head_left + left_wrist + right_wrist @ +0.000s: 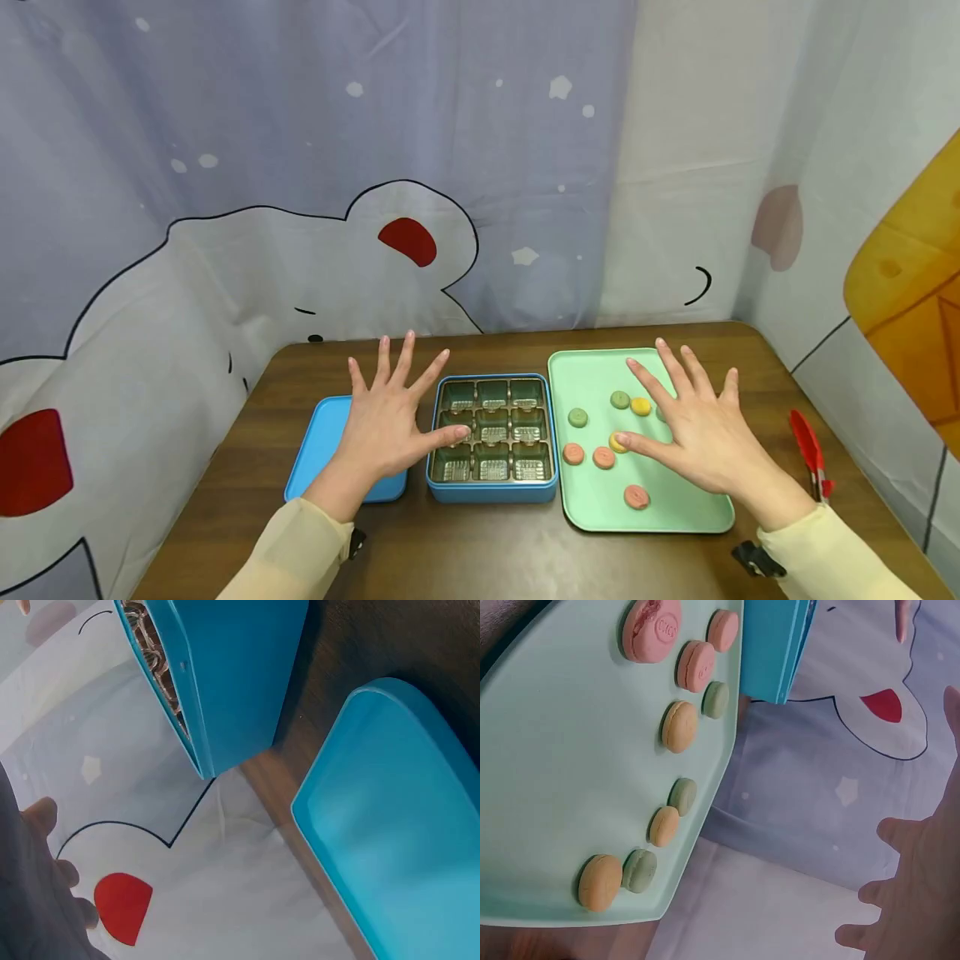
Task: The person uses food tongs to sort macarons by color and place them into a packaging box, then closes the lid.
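Patterned curtain (300, 125) behind, brown counter (420, 554) below. Both my hands hold nothing, fingers spread wide: left hand (390, 425) over the gap between the blue lid (318, 433) and the box (492, 493), right hand (705, 437) above the green tray (675, 512). Cookies (637, 497) lie scattered on the tray, pink, green and yellow. Reads as a ready pose, no pick begun. Next move probably calls for a light thumb-and-finger pinch; they look crumbly. Box and tray edges sit just beside each other, tight there. More room at the counter's front. Red tongs (806, 442) right of the tray.
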### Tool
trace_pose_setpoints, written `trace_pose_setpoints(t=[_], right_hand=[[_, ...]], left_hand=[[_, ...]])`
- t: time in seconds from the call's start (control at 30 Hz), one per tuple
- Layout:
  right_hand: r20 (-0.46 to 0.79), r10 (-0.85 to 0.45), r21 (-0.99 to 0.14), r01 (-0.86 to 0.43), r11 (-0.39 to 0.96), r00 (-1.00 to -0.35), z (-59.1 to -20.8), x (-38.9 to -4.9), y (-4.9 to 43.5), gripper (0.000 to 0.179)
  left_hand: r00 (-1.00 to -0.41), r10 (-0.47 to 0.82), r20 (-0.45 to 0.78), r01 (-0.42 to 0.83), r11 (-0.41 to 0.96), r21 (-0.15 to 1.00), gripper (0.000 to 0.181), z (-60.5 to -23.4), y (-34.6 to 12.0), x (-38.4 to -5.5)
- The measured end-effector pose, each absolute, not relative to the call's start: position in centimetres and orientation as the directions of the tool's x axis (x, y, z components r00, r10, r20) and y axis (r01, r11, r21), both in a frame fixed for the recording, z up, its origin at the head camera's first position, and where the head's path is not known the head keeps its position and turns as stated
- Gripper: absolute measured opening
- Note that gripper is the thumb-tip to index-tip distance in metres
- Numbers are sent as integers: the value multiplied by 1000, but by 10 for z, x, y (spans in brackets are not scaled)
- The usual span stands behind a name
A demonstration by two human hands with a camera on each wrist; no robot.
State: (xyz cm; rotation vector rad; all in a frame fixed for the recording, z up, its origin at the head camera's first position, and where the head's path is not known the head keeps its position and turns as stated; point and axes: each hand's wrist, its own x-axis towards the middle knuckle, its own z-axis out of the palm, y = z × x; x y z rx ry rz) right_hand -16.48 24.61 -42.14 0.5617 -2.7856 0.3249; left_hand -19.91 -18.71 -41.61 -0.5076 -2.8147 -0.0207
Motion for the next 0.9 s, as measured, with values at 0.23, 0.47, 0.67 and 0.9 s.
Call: trace_pose_setpoints(t=[0.23,0.47,0.67,0.9], right_hand=[[314,-318,-174,-383,907,-895,-423,-161,253,98],[298,-278,-205,-346,916,-913,-424,-154,266,101],[303,-224,-250,-304,919,-926,-423,-148,282,103],[291,-50,-387,-165,907,-956,-425,-139,307,110]], left_hand=[[-947,253,198,314,858,406,93,-428,-184,-200],[-989,119,84,140,619,773,75,-463,-180,-197],[-996,57,62,82,485,871,58,-482,-175,-190],[-1000,0,-20,-19,373,928,53,-495,-169,-183]])
